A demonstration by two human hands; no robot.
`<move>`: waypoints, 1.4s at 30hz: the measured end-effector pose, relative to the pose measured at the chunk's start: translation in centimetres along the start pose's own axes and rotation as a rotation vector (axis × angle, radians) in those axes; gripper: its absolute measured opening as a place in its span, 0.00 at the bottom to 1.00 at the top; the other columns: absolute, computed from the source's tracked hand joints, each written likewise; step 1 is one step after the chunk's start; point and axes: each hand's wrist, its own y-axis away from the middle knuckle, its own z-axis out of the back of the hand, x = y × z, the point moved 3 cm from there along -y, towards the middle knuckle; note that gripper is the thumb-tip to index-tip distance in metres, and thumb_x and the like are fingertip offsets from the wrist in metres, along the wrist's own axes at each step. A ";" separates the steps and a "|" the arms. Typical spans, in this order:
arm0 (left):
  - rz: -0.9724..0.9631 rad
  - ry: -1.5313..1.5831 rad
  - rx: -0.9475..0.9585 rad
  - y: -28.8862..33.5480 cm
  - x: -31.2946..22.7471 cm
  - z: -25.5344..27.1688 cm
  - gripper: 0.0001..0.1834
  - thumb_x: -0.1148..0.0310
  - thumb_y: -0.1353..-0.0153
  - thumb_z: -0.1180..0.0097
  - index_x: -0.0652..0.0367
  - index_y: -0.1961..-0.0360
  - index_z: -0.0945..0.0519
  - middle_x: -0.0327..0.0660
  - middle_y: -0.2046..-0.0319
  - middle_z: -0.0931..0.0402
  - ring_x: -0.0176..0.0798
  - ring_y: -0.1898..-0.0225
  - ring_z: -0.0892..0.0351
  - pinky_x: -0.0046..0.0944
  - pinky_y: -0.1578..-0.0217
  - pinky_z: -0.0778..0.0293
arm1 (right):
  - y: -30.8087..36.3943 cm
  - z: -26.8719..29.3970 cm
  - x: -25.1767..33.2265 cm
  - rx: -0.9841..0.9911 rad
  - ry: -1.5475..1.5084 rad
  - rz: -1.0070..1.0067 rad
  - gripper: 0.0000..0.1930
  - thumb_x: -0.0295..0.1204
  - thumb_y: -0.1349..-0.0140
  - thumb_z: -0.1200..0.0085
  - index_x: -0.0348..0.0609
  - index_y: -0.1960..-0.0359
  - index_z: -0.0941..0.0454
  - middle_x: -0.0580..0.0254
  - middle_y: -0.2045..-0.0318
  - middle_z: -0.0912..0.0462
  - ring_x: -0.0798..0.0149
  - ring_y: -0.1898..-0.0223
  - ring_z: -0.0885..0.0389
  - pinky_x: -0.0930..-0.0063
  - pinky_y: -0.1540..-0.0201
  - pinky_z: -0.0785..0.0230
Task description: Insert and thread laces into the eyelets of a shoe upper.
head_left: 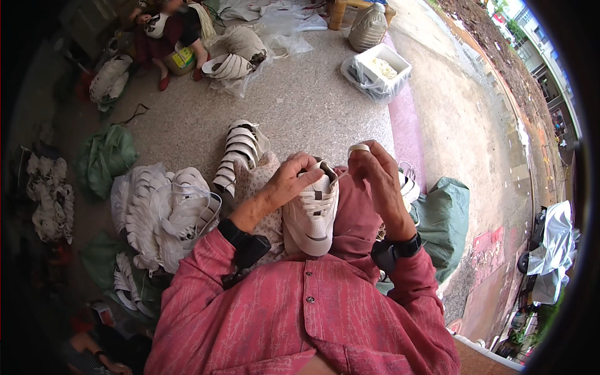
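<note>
Left fingers (307, 180) are wrapped on a white lace-up sneaker (317, 226) near its collar; in the right fingers (357, 164), what looks like a lace (358, 148) is pinched. Shoe's propped on the lap (359, 219), toe bellyward. Probably light, kinda squishy up top, best held by the stiffer heel.

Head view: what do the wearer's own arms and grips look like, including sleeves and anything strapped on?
The left sleeve and right sleeve are pinkish red with thin, paler wavy streaks. The left wristband is black and carries a blocky black module; the right wristband is black too, with a dark module. The left grip and right grip are ungloved. No cables show.
</note>
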 end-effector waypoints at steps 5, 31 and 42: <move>-0.366 -0.211 0.054 0.0 -1.7 -0.9 0.17 0.61 0.40 0.39 0.59 0.56 0.25 0.35 0.60 0.27 0.31 0.62 0.29 0.32 0.59 0.31 | 0.3 -4.5 3.5 0.481 0.374 0.275 0.10 0.29 0.32 0.51 0.39 0.53 0.27 0.65 0.65 0.24 0.72 0.64 0.24 0.77 0.64 0.30; 0.309 0.346 -0.009 3.8 -1.5 5.3 0.24 0.54 0.27 0.61 0.63 0.46 0.26 0.31 0.72 0.33 0.24 0.72 0.33 0.26 0.72 0.35 | -1.0 5.3 -0.7 0.348 -0.235 -0.106 0.13 0.35 0.28 0.54 0.40 0.57 0.20 0.75 0.83 0.28 0.83 0.86 0.37 0.88 0.84 0.46; 0.402 0.139 -0.393 9.5 2.3 9.0 0.13 0.68 0.32 0.48 0.66 0.54 0.20 0.35 0.73 0.23 0.27 0.74 0.26 0.26 0.73 0.29 | -1.6 13.4 -7.5 -0.157 -0.347 -0.154 0.14 0.36 0.30 0.51 0.38 0.55 0.23 0.73 0.81 0.27 0.80 0.86 0.38 0.88 0.83 0.46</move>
